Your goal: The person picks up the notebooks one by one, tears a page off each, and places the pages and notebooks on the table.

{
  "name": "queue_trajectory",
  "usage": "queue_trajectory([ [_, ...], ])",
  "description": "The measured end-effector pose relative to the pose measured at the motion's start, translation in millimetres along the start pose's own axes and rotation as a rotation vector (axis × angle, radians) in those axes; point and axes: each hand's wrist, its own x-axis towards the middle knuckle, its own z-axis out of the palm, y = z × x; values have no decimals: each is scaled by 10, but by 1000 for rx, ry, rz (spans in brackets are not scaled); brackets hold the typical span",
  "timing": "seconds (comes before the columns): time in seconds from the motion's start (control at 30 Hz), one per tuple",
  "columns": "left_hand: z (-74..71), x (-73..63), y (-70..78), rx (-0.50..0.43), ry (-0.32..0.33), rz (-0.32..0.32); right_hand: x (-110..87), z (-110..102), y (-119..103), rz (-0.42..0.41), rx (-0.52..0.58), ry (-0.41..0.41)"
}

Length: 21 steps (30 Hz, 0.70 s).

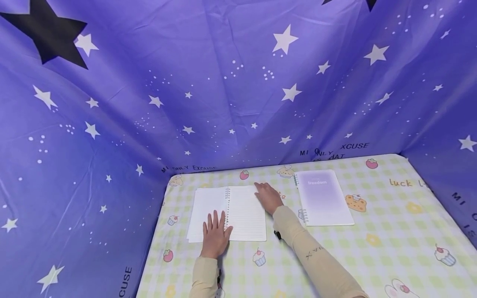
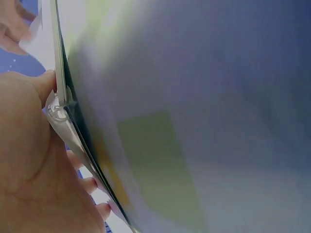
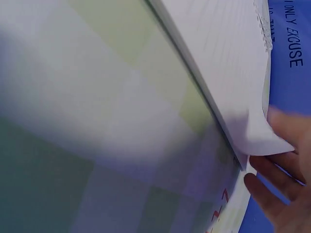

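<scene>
While an open, ring-bound notebook with white lined pages lies on the left part of the table, both hands are at work on it. The left hand rests palm down over the lower edge of the left-hand page, its fingers straight and spread a little, pointing up the sheet, with the thumb angled out toward the ring binding in the middle. The right hand is at the far right corner of the notebook, where it pinches the corner of the topmost lined sheet between thumb and fingers; the right wrist view shows that corner bent up from the pages beneath, its other fingers lying just beyond the edge.

To the right of that hand, near it but apart, lies a closed notebook with a lilac cover fading to white at the edges, marked "freedom" and bound with rings along its left side. Both notebooks lie flat on a green-and-white checked tablecloth printed with cupcakes, strawberries and a bear. Beige sleeves cover both forearms. Behind the table and along its sides hangs a violet-blue fabric curtain with white stars.
</scene>
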Motion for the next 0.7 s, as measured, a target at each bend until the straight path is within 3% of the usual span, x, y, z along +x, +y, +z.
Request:
queue_trajectory([
  [0.27,17,42,7,33,65,63,-76,-40,-101,-21,-35,217],
  [0.53,-57,190,-48,43,22,96,-234,28,-267,-92,3,246],
  [0.7,-137,308,-64,9,49,155,-338,95,-376,-122,13,247],
])
